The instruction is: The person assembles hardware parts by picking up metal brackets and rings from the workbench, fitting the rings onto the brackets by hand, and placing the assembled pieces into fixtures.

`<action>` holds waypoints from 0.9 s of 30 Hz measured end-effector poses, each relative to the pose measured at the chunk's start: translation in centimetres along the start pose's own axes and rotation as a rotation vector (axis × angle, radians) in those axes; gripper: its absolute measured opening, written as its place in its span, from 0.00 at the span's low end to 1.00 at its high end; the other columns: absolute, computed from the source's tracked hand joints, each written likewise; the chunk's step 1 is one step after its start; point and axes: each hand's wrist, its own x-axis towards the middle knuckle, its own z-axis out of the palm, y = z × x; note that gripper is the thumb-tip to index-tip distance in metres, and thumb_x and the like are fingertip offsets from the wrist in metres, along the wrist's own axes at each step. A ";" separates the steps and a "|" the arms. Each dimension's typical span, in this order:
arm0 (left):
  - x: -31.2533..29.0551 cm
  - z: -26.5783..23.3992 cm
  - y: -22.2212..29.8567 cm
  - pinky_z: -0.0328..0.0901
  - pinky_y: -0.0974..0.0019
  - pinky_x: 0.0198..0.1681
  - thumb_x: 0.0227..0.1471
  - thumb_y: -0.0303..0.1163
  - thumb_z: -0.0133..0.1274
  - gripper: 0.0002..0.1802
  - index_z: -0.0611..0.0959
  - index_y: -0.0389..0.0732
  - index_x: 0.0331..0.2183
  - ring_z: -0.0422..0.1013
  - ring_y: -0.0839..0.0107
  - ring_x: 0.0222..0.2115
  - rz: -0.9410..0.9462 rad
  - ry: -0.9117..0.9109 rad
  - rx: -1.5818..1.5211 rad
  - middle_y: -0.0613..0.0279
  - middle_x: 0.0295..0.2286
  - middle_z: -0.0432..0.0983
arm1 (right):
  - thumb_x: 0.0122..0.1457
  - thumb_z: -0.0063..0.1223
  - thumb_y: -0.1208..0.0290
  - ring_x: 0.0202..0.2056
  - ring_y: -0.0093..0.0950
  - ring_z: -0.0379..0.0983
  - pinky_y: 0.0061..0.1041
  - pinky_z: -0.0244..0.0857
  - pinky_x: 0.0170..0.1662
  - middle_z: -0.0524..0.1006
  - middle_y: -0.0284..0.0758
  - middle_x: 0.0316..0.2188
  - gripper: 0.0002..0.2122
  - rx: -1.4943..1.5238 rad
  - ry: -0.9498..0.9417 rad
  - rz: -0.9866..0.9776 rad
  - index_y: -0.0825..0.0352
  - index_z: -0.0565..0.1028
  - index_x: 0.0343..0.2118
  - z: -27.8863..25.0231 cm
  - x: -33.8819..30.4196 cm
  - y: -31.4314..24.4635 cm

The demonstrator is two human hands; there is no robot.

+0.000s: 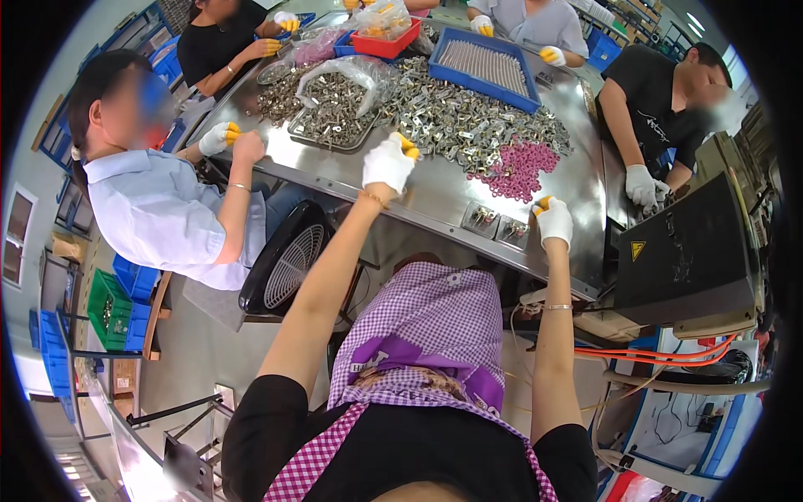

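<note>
My left hand [388, 167], in a white glove with yellow fingertips, is at the near edge of a heap of small metal parts [460, 121]. Its fingers are curled together, and whatever they may hold is too small to make out. My right hand [555, 224], gloved the same way, hovers near the table's front edge with its fingers pinched; anything between them is hidden. Just left of it sit two small clear trays [512, 232] with metal pieces inside. Beyond the right hand lies a cluster of pink rings [520, 170] against the metal heap.
A blue tray [535, 99] with rows of pale parts and a red bin [386, 43] stand farther back on the metal table [435, 197]. Several co-workers sit around it. At right is a black machine housing [686, 251]; at left, a black fan [288, 255].
</note>
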 end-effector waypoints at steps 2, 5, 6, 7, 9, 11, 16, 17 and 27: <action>-3.0 0.6 0.6 0.68 0.57 0.32 0.46 0.42 0.56 0.16 0.80 0.44 0.36 0.75 0.56 0.26 0.021 -0.036 -0.197 0.57 0.28 0.80 | 0.52 0.56 0.65 0.34 0.37 0.74 0.31 0.67 0.41 0.77 0.37 0.36 0.11 -0.018 -0.054 0.047 0.63 0.80 0.36 -0.4 -0.6 0.3; -6.7 3.2 1.1 0.68 0.59 0.33 0.47 0.42 0.56 0.16 0.81 0.44 0.37 0.75 0.58 0.27 0.075 0.022 -0.365 0.57 0.28 0.80 | 0.52 0.56 0.67 0.35 0.36 0.74 0.30 0.67 0.41 0.78 0.36 0.37 0.10 0.001 0.014 0.052 0.64 0.80 0.35 -1.3 -2.1 -1.6; -7.4 4.1 1.1 0.68 0.60 0.33 0.47 0.41 0.55 0.15 0.82 0.45 0.37 0.75 0.59 0.27 0.191 0.051 -0.183 0.56 0.29 0.80 | 0.52 0.57 0.67 0.35 0.35 0.74 0.29 0.67 0.41 0.78 0.36 0.38 0.09 0.014 0.055 0.055 0.65 0.80 0.35 -1.4 -2.6 -2.2; -8.0 4.9 0.8 0.68 0.61 0.34 0.48 0.39 0.55 0.14 0.83 0.45 0.36 0.75 0.60 0.27 0.306 0.078 0.000 0.56 0.30 0.80 | 0.52 0.57 0.68 0.35 0.35 0.74 0.29 0.67 0.41 0.78 0.35 0.39 0.09 0.027 0.097 0.058 0.65 0.80 0.35 -1.4 -3.0 -2.4; -8.4 5.4 0.9 0.68 0.61 0.34 0.48 0.39 0.55 0.13 0.83 0.45 0.35 0.75 0.60 0.27 0.305 0.086 -0.018 0.56 0.30 0.80 | 0.52 0.57 0.69 0.35 0.34 0.74 0.28 0.67 0.41 0.78 0.35 0.39 0.09 0.119 0.161 -0.047 0.66 0.80 0.35 -0.9 -3.7 -1.7; -8.7 5.6 1.0 0.67 0.61 0.34 0.48 0.39 0.55 0.12 0.84 0.44 0.34 0.74 0.60 0.27 0.296 0.125 -0.040 0.55 0.31 0.80 | 0.52 0.58 0.71 0.35 0.32 0.74 0.27 0.67 0.41 0.78 0.36 0.39 0.09 0.319 0.284 -0.281 0.67 0.79 0.35 -0.3 -4.5 -0.9; -8.3 5.1 1.7 0.67 0.63 0.34 0.46 0.38 0.57 0.12 0.84 0.43 0.33 0.74 0.62 0.26 0.016 0.045 -0.398 0.55 0.31 0.80 | 0.50 0.58 0.78 0.36 0.27 0.73 0.21 0.66 0.41 0.77 0.35 0.39 0.08 0.418 -0.012 -0.293 0.69 0.78 0.35 -1.3 -6.2 -1.2; -8.3 4.9 1.9 0.67 0.63 0.33 0.46 0.38 0.58 0.12 0.84 0.42 0.33 0.74 0.62 0.26 -0.076 0.014 -0.512 0.55 0.31 0.80 | 0.50 0.59 0.81 0.36 0.25 0.73 0.19 0.66 0.42 0.77 0.35 0.39 0.09 0.416 -0.128 -0.258 0.69 0.77 0.35 -1.4 -6.4 -1.3; -9.5 3.1 11.7 0.62 0.64 0.40 0.45 0.39 0.57 0.10 0.84 0.44 0.30 0.72 0.63 0.27 0.377 -0.060 -0.276 0.61 0.26 0.80 | 0.48 0.57 0.82 0.31 0.23 0.71 0.18 0.64 0.36 0.77 0.34 0.35 0.11 0.585 -0.300 -0.098 0.67 0.77 0.36 -2.6 -5.9 -2.9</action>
